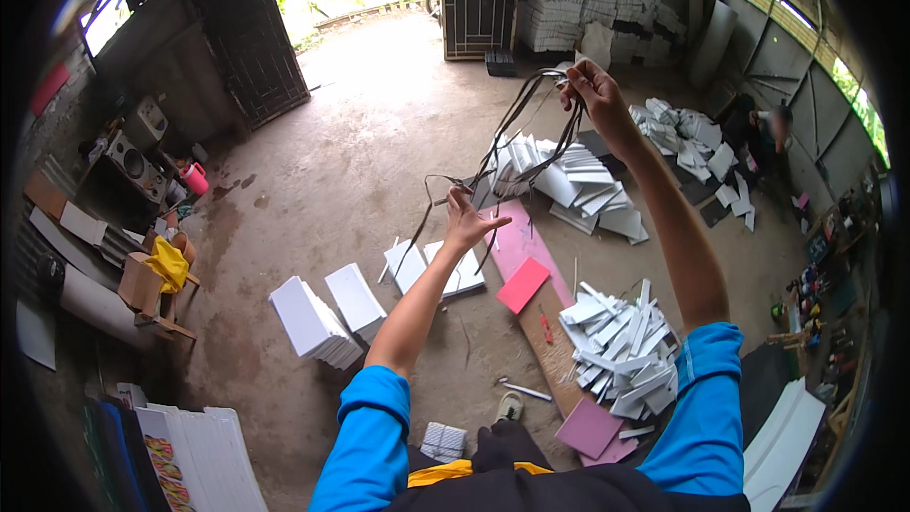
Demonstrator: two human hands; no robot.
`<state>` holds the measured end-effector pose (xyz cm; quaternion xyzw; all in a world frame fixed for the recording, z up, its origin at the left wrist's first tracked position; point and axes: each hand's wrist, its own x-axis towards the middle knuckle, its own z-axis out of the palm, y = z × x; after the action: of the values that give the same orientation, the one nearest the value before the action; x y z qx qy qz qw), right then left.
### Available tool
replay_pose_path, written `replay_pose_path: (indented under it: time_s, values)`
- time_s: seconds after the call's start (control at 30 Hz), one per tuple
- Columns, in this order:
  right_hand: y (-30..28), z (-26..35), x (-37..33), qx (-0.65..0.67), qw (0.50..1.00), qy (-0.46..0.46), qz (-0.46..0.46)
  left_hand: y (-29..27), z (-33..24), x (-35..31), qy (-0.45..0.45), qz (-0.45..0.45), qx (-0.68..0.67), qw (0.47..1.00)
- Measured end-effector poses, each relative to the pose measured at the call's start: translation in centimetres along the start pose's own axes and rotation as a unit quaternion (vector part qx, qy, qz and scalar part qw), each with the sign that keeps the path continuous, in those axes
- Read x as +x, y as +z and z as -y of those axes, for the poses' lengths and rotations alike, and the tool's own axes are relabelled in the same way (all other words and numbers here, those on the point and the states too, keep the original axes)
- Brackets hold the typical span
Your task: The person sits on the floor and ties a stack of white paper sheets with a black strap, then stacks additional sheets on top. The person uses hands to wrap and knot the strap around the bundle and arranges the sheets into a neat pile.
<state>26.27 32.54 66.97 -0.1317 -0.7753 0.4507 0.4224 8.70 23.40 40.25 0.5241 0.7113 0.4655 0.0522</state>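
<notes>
My right hand [593, 95] is raised out in front, fingers pinched on a looped bundle of thin black straps [512, 116]. The loops hang down from it, with loose ends trailing to the left. Lower and to the left, my left hand [463, 225] has its fingertips closed on another part of the straps while its thumb sticks out to the side. Below the hands, a pink board [519, 228] lies on the floor with a red square sheet [523, 285] on it. White flat slabs [592, 180] lean in a row beyond the board.
Neat white stacks [311, 318] stand at the left; a pile of white strips [621, 346] lies at the right. A person [773, 133] is beside another white heap [684, 133]. A wooden stool [169, 324] with a yellow cloth [168, 264] stands far left. A doorway opens ahead.
</notes>
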Motion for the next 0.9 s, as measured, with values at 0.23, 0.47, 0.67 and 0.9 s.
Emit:
replay_pose_path:
  time_s: [0.23, 0.47, 0.67, 0.9]
  values:
    - [-10.6, 7.2, 2.3, -0.053, 0.992, -0.107, -0.029, 4.0, -9.1, 11.8, -0.089, 0.124, -0.159, 0.975]
    - [-20.6, 8.6, -0.2, -0.079, 0.963, -0.196, -0.165, 0.4, -25.2, 20.6, -0.006, 0.089, -0.323, 0.942]
    - [-22.2, 5.8, -3.2, -0.136, 0.951, -0.149, -0.234, 0.2, -24.7, 18.4, 0.053, 0.064, -0.358, 0.930]
    - [-13.6, -10.8, -11.2, 0.017, 0.987, 0.069, -0.144, 5.3, -8.6, 5.4, -0.018, 0.171, -0.250, 0.953]
